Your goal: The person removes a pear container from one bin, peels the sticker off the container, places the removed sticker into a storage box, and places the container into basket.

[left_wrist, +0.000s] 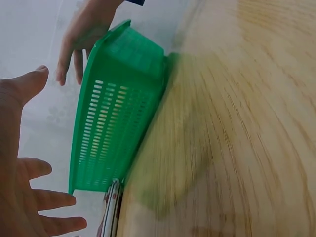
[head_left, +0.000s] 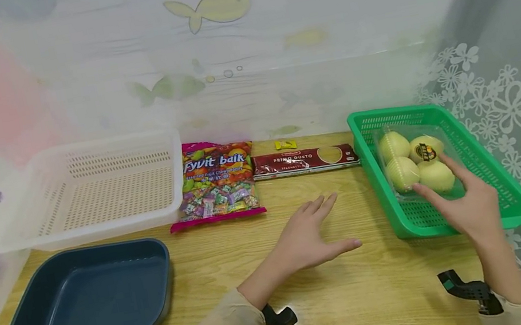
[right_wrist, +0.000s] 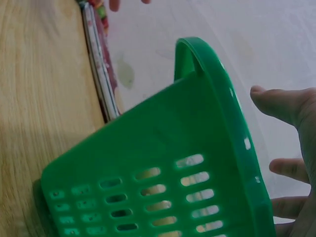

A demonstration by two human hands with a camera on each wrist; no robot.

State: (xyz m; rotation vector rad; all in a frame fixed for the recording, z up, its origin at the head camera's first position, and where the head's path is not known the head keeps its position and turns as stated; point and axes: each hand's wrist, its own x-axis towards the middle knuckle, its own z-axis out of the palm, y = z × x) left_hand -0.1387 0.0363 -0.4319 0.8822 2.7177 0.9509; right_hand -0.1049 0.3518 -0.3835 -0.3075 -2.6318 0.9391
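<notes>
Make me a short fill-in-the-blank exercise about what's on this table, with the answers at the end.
The fruit pack sits in the ____ basket.
The person's ____ hand is nearer the fruit pack.
Between the white basket and the spaghetti lies the ____.
The fruit pack shows ____ fruits.

Missing words: green; right; candy bag; four.

left of the candy bag (head_left: pixel 217 179) sits a white basket (head_left: pixel 117 182); front-left, a navy basin (head_left: pixel 98 307); right, a spaghetti pack (head_left: pixel 303 161) and a yellow packet (head_left: pixel 286 144).
</notes>
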